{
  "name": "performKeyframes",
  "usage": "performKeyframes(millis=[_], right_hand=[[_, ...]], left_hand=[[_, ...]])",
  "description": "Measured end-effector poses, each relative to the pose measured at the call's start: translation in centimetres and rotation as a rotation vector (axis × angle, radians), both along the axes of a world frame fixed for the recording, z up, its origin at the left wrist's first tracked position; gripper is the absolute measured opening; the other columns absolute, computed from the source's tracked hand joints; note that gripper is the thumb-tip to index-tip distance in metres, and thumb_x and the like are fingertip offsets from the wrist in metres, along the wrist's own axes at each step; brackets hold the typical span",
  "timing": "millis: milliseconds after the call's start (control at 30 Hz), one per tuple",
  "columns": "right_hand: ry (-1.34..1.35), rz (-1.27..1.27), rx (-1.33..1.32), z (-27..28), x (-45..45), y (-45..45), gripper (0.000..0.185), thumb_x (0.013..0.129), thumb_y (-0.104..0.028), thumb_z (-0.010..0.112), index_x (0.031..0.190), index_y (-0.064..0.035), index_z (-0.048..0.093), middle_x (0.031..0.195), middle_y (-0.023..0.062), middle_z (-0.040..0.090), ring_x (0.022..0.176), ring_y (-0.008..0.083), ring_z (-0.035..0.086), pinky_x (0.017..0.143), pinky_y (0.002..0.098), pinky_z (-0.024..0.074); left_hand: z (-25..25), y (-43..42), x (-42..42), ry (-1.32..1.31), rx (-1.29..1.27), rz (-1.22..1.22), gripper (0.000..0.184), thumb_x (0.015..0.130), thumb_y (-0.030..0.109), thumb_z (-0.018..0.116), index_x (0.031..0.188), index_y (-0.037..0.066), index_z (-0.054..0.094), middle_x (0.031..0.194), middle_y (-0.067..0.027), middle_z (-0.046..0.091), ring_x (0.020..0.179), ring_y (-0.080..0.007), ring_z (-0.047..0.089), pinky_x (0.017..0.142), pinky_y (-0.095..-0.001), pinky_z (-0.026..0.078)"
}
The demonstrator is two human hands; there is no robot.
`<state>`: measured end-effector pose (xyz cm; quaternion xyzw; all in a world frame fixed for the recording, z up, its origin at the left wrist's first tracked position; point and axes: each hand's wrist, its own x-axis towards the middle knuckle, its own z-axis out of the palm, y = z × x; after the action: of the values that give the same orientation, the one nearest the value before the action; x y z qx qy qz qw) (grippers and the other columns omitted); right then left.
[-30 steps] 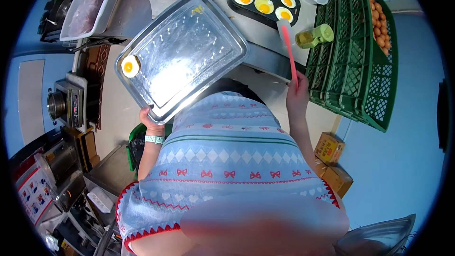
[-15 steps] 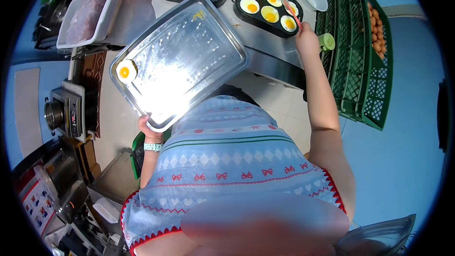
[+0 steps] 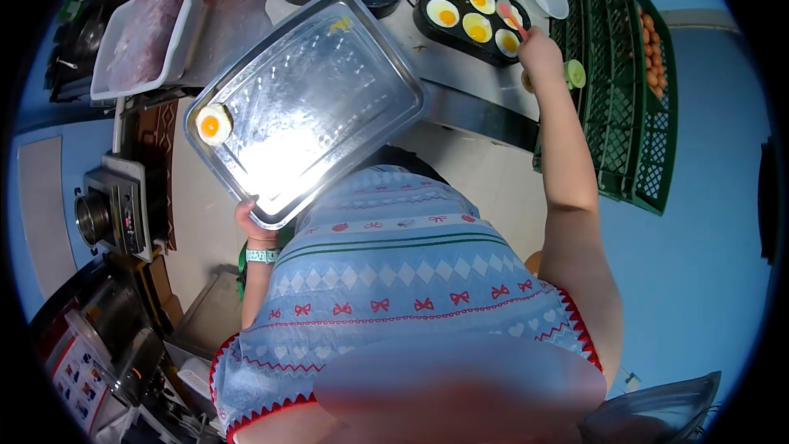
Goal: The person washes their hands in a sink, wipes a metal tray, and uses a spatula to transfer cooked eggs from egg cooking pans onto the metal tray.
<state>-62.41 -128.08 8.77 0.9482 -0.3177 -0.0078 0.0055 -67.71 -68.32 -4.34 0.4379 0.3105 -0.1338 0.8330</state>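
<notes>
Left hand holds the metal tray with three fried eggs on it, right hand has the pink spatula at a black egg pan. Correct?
Egg count is off: the head view shows one fried egg on the metal tray, not three. Rest stands: left hand holds the tray, right hand has the pink spatula at a black egg pan.

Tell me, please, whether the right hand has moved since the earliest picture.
Yes: the right hand has moved forward, toward the right-hand egg pan, and is now beside that pan's right end.
</notes>
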Motion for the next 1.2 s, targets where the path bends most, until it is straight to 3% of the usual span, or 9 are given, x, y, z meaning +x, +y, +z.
performKeyframes(millis=[67, 133, 167, 300, 433, 533, 633, 700, 1200], right_hand=[[-0.026, 0.009, -0.025, 0.8, 0.5, -0.2, 0.021, 0.083, -0.012, 0.049, 0.099, -0.0035, 0.059, 0.085, 0.0206, 0.065, 0.073, 0.0367, 0.065, 0.062, 0.0439, 0.0524], [0.041, -0.282, 0.412, 3.8, 1.4, 0.9, 0.024, 0.084, -0.014, 0.048, 0.102, -0.0019, 0.059, 0.086, 0.0161, 0.065, 0.065, 0.0305, 0.065, 0.053, 0.0371, 0.0529], [-0.013, -0.305, 0.501, 3.8, 1.3, 0.4, 0.026, 0.084, -0.014, 0.047, 0.102, 0.0002, 0.058, 0.080, 0.0115, 0.062, 0.056, 0.0217, 0.061, 0.046, 0.0300, 0.0509], [-0.104, -0.407, 0.766, 3.9, 0.7, -0.8, 0.018, 0.083, -0.012, 0.047, 0.090, 0.0009, 0.057, 0.069, 0.0049, 0.052, 0.046, 0.0141, 0.053, 0.040, 0.0260, 0.0480], [-0.135, -0.474, 0.853, 3.6, 0.6, -1.8, 0.020, 0.082, -0.007, 0.046, 0.090, 0.0067, 0.058, 0.078, 0.0122, 0.057, 0.050, 0.0218, 0.057, 0.042, 0.0282, 0.0508], [-0.107, -0.423, 0.744, 5.0, 0.5, -0.9, 0.019, 0.083, -0.014, 0.047, 0.086, 0.0005, 0.059, 0.066, 0.0052, 0.053, 0.048, 0.0146, 0.056, 0.040, 0.0269, 0.0467], [-0.047, -0.376, 0.477, 5.0, 0.7, -1.1, 0.025, 0.085, -0.017, 0.047, 0.095, 0.0007, 0.062, 0.085, 0.0157, 0.065, 0.064, 0.0280, 0.065, 0.056, 0.0349, 0.0535], [-0.126, -0.014, 0.031, 3.6, 0.6, -1.6, 0.027, 0.087, -0.021, 0.046, 0.104, -0.0063, 0.062, 0.093, 0.0182, 0.066, 0.082, 0.0332, 0.065, 0.071, 0.0414, 0.0519], [0.030, 0.142, -0.079, 3.2, 2.1, -2.8, 0.026, 0.080, -0.005, 0.050, 0.105, -0.0087, 0.056, 0.091, 0.0190, 0.065, 0.087, 0.0352, 0.062, 0.073, 0.0449, 0.0498]], left_hand=[[0.2, 0.2, 0.4, -0.008, -0.034, -0.005, 0.042, 0.062, 0.033, 0.059, 0.088, 0.000, 0.058, 0.089, -0.0149, 0.061, 0.085, -0.0308, 0.060, 0.078, -0.0410, 0.049], [0.4, 0.2, 0.7, -0.006, -0.042, 0.001, 0.041, 0.062, 0.032, 0.059, 0.088, 0.000, 0.058, 0.089, -0.0144, 0.062, 0.084, -0.0303, 0.060, 0.078, -0.0399, 0.049], [0.5, 0.3, 0.9, -0.007, -0.049, 0.014, 0.040, 0.063, 0.032, 0.059, 0.087, 0.000, 0.058, 0.089, -0.0139, 0.062, 0.084, -0.0297, 0.060, 0.078, -0.0387, 0.049], [-0.5, 1.2, 1.1, -0.013, -0.036, 0.006, 0.040, 0.063, 0.032, 0.059, 0.088, 0.000, 0.058, 0.089, -0.0135, 0.062, 0.084, -0.0296, 0.060, 0.078, -0.0384, 0.050], [-0.8, 1.4, 1.6, -0.012, -0.061, -0.009, 0.041, 0.063, 0.032, 0.059, 0.088, 0.000, 0.058, 0.089, -0.0137, 0.062, 0.084, -0.0292, 0.060, 0.078, -0.0384, 0.049], [-0.7, 1.5, 1.9, -0.017, -0.076, 0.000, 0.040, 0.063, 0.032, 0.059, 0.086, -0.001, 0.058, 0.089, -0.0141, 0.062, 0.083, -0.0292, 0.060, 0.077, -0.0383, 0.049], [-1.5, 2.3, 2.1, -0.029, -0.040, 0.014, 0.040, 0.063, 0.032, 0.060, 0.085, -0.001, 0.058, 0.089, -0.0144, 0.062, 0.083, -0.0295, 0.060, 0.077, -0.0383, 0.050], [-1.3, 2.2, 2.2, -0.024, -0.027, 0.018, 0.039, 0.063, 0.032, 0.060, 0.085, -0.001, 0.058, 0.089, -0.0145, 0.062, 0.083, -0.0296, 0.060, 0.076, -0.0383, 0.050], [-1.2, 2.5, 1.9, -0.029, -0.026, 0.017, 0.041, 0.063, 0.031, 0.059, 0.086, -0.002, 0.058, 0.088, -0.0149, 0.063, 0.082, -0.0297, 0.062, 0.075, -0.0390, 0.051]])
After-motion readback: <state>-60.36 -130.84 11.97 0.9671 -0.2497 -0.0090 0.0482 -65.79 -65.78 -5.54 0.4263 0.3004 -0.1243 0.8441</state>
